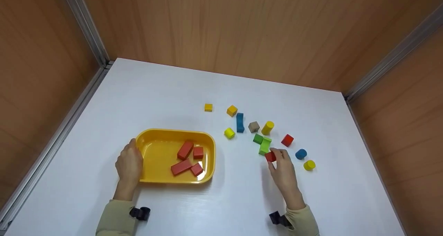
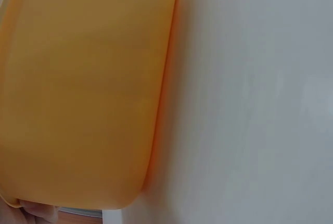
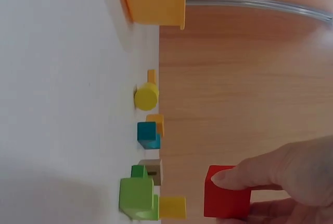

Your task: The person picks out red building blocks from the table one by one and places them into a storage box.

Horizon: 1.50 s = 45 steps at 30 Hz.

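Observation:
My left hand (image 1: 129, 163) grips the left rim of a yellow plastic tray (image 1: 150, 166); its fingertips (image 2: 40, 211) show at the rim in the left wrist view. Inside the tray lie several red blocks (image 1: 185, 150), some long and some short. Over to the right, my right hand (image 1: 284, 172) pinches a red block (image 3: 226, 203) between thumb and fingers, held off the tabletop. Just beyond it are a light green block (image 1: 265, 146) and a dark green block (image 1: 258, 138). Another red block (image 1: 287, 140) lies past the right fingers.
Loose pieces spread behind and beside the right hand: a yellow cylinder (image 1: 268, 127), a tan block (image 1: 253, 126), a blue block (image 1: 240, 123), a blue cylinder (image 1: 301, 154) and several other yellow pieces (image 1: 232, 110). Wood-grain panels (image 1: 221, 32) wall the white table (image 1: 166, 87).

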### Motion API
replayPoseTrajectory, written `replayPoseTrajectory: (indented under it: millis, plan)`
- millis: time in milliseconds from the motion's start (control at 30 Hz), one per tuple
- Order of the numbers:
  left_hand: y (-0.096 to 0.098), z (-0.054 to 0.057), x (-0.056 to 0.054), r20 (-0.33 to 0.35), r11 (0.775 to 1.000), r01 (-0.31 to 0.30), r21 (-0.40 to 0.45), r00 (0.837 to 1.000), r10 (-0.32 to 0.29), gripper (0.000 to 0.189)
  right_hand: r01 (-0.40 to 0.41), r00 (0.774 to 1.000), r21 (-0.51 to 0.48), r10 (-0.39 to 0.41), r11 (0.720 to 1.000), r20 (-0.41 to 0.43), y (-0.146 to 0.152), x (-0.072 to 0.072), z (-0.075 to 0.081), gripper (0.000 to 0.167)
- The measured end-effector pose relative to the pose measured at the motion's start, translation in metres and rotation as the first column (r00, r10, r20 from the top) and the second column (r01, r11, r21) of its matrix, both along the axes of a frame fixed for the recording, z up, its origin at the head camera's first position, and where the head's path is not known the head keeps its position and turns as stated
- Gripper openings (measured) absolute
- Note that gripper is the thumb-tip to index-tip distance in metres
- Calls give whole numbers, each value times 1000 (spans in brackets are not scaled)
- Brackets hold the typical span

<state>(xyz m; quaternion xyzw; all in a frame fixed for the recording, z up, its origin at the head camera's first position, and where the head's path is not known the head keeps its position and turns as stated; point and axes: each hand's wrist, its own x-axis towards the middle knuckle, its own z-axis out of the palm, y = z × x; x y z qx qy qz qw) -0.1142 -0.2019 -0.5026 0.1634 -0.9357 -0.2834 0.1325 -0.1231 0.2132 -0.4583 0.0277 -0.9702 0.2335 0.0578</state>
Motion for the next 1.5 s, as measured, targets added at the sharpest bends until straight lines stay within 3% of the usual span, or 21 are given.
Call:
replayPoseTrajectory:
  millis: [300,633,1000,1267,1500]
  plan:
    - [-1,-2,0,-70,1000,14,-22,997,-16,31,-119,987,-30,115,992,-112,-31,0,3,47]
    - [0,-1,-1,-6,1000,-11,-14,1000,11,32,-234,964,-57,225,970,-142,-69,1,13,45]
    - [1,-1,0,-24,1000,-10,-10,1000,10,32,-366,927,-77,356,927,-118,-111,2,23,45]
    - [2,-2,0,-71,1000,17,-16,997,-18,30,-450,891,-76,441,890,-109,-138,3,24,43]
    - [1,-2,0,-60,1000,10,-20,998,-11,29,-509,860,-41,505,860,-72,-161,4,22,45]
